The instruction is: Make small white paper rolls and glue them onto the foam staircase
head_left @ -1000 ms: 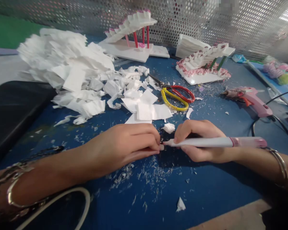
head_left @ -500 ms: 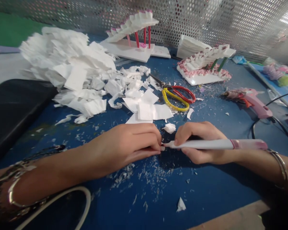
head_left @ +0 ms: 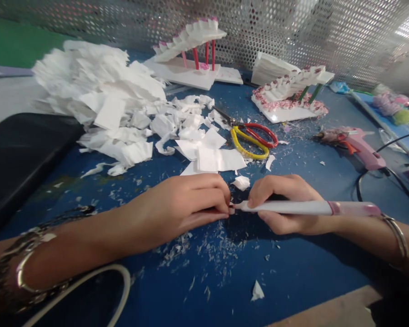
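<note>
My right hand is closed around a white marker pen with a pinkish-red rear end. The marker lies level, its tip pointing left at my left fingertips. My left hand is closed in a pinch on a small white piece, mostly hidden by the fingers; its kind is not clear. The pen tip seems to touch that piece. Just beyond the fingertips lies a crumpled bit of white paper. Scissors with one yellow and one red handle rest farther back.
White paper scraps are heaped at the back left. Two white stair models stand behind. A pink glue gun with a black cord lies right. A black case and a pale cable are at left.
Both hands stay almost in place, the marker still at my left fingertips. The whole view has shifted very slightly.
</note>
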The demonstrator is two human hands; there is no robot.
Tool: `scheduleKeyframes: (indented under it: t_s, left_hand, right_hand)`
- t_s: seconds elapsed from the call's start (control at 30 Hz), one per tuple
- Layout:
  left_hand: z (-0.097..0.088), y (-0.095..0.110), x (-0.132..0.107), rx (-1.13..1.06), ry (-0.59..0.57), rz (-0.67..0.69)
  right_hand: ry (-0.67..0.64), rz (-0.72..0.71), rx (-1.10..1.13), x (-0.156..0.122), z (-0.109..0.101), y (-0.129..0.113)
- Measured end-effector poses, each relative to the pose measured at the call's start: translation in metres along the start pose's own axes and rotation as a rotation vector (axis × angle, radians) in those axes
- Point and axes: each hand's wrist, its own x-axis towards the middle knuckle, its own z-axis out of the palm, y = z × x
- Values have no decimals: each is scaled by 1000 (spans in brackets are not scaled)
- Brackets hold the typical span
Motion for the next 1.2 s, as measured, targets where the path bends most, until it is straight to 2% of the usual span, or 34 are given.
scheduleKeyframes:
  t_s: [0.17,0.43,0.6,0.73,0.87,1.03,1.2]
  left_hand:
    - [0,1,3,3,28,9]
    - [-1,4,5,13,29,-14]
    - [-1,4,5,13,29,-9]
    - [-1,2,5,4,13,-16]
    - [-1,1,4,-9,11,-22]
    - [-1,2,4,-15,-20,-52]
    - [-1,3,3,-34,-33,-84]
  right_hand:
    - [-35,8,14,1,0,-3]
    - [10,3,-13,0,0,-1]
    - [-45,10,11,0,0,-1]
    - [21,11,-20,1,1,-1]
    - [-22,-8,18,1,1,0]
    - [27,56,-32,1,-1,-2]
    - [57,121,65,0,-4,-5]
